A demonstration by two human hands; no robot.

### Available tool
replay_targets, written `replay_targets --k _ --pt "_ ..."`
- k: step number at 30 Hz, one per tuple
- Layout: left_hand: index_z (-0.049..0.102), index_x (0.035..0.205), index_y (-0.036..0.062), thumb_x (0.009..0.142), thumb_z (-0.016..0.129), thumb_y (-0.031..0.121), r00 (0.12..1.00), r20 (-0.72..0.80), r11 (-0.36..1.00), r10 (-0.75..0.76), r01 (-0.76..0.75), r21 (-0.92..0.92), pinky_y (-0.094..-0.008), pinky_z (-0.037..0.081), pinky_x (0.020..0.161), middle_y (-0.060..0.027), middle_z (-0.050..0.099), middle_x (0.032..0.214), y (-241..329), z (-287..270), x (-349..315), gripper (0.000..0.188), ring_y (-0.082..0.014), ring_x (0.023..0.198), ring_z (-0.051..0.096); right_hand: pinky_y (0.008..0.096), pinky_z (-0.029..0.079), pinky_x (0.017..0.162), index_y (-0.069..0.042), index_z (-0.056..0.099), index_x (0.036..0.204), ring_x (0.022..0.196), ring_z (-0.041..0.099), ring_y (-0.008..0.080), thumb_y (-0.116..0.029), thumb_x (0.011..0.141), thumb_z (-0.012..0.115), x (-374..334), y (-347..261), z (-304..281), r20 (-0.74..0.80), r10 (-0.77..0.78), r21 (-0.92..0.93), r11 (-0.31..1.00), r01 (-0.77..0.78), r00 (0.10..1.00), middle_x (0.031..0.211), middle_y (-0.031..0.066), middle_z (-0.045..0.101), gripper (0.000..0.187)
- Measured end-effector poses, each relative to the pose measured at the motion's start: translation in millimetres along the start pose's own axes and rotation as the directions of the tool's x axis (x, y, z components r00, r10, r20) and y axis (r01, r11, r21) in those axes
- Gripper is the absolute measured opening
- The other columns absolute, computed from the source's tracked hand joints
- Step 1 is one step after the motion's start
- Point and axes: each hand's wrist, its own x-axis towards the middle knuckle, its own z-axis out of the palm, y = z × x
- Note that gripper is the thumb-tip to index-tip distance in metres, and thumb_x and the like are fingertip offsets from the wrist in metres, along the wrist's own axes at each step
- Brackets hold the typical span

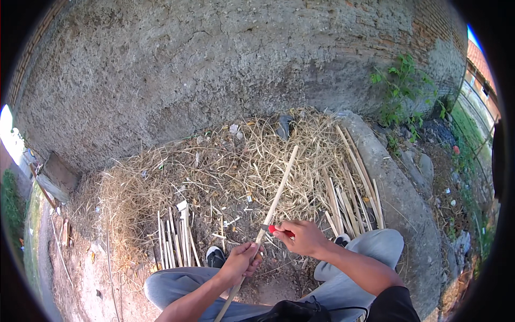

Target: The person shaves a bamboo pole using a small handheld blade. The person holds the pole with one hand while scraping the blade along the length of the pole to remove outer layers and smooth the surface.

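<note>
My left hand (241, 261) grips a bamboo strip (274, 196); my right hand (304, 236) holds a red-handled knife (278, 229) against it; shaving away from the fingers looks safest.

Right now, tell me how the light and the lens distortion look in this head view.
Head view: hard sunlight, crisp and unblurred; the plaster wall and concrete curb bow with fisheye bending, and black corners frame the circle. The left hand grips a bamboo strip, the right hand a red-handled knife, both evenly lit without glare.
</note>
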Motion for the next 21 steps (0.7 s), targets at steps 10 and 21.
replay_targets --k 10,21 --pt "0.053 0.106 0.0052 0.108 0.042 0.027 0.996 -0.058 0.996 0.07 -0.067 0.054 -0.0229 0.02 0.041 0.0006 0.041 0.063 -4.0 10.4 -13.5 0.025 -0.0046 0.045 0.026 0.0379 0.056 0.056 -0.009 0.069 0.087 0.064 0.069 0.029 -0.029 0.089 0.072 0.7 -4.6 -1.7 -0.031 0.031 -0.142 0.989 -0.035 0.999 0.08 0.0095 0.072 0.021" --pt "0.054 0.104 0.0014 0.108 0.04 0.025 0.988 -0.006 0.968 0.152 -0.148 0.201 -0.0231 0.033 0.042 0.001 0.045 0.062 -10.9 7.7 -24.5 0.027 -0.0052 0.047 0.037 0.0346 0.048 0.042 -0.012 0.068 0.09 0.048 0.062 0.018 -0.032 0.097 0.061 15.1 20.1 -14.9 -0.152 0.007 -0.207 0.978 -0.038 0.988 0.074 0.0065 0.071 0.022"
